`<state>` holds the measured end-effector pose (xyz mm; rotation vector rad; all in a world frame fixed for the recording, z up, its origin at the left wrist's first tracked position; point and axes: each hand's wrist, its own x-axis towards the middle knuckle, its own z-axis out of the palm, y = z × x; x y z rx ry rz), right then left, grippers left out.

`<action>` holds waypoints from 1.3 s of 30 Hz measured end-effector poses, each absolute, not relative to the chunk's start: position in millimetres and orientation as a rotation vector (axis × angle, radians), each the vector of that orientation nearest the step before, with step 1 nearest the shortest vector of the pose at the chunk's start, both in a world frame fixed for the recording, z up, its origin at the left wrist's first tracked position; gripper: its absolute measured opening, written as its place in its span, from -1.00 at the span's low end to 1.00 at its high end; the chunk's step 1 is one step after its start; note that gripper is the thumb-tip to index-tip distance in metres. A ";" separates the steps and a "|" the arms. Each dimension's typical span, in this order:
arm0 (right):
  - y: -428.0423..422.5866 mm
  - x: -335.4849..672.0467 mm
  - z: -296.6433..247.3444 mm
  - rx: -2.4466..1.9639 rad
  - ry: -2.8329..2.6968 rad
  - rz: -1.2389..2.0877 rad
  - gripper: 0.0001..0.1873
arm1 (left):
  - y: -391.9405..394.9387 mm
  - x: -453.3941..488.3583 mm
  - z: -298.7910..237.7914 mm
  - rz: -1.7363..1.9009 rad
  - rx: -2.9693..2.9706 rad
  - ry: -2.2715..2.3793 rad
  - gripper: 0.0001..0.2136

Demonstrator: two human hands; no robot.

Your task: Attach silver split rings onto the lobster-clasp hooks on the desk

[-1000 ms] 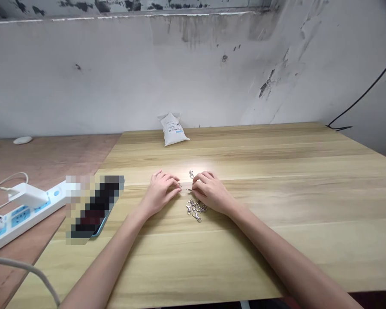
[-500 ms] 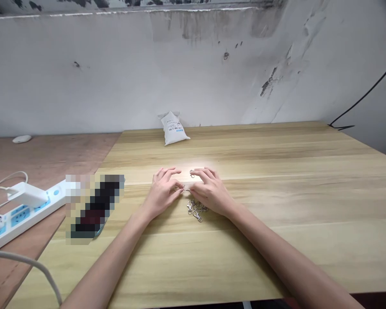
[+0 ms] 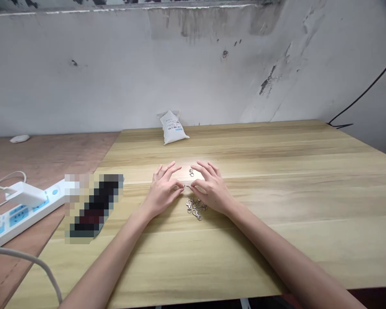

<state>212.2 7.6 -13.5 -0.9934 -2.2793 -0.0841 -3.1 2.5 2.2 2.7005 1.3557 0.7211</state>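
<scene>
My left hand pinches a small silvery metal clasp between thumb and forefinger, its other fingers raised and spread. On the opposite side, my right hand has thumb and forefinger closed on the same clasp, the remaining fingers lifted. A metal ring shows by my left fingertips; whether it joins the clasp is too small to tell. Just below my right hand lies a pile of silvery lobster clasps with swivel rings, partly overlapping. A single lobster clasp rests beyond the fingertips, between both hands.
A white plastic packet with a printed label lies near the wall. At left, a pixelated dark phone-like object is on the wooden table. A power strip with a white plug-in charger and cables stands farther left.
The spare fingers of both hands have lifted and spread. More of the lone clasp beyond them shows. Both hands keep their pinch on the held clasp.
</scene>
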 end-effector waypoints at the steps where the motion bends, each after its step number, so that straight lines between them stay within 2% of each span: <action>1: 7.7 212.2 -14.2 -1.016 -2.274 -0.067 -0.83 | 2.6 -3.3 2.4 0.726 2.695 1.353 -0.88; 6: 8.5 214.9 -16.0 -1.130 -2.243 -0.016 -0.84 | 1.9 -3.5 3.5 0.764 2.645 1.352 -0.88; 11: 3.4 209.6 -12.1 -1.063 -2.284 -0.014 -0.78 | -0.6 -1.4 4.3 0.805 2.585 1.346 -0.90; 20: 2.0 199.1 -18.5 -1.068 -2.252 -0.127 -0.78 | -6.5 5.9 8.0 0.886 2.547 1.340 -0.91; 27: 2.5 198.5 -16.9 -1.116 -2.187 -0.147 -0.85 | -8.5 8.6 8.0 0.937 2.542 1.312 -0.91; 39: 2.2 195.3 -21.4 -0.987 -2.283 -0.348 -0.80 | -11.7 10.3 7.1 0.928 2.487 1.488 -0.90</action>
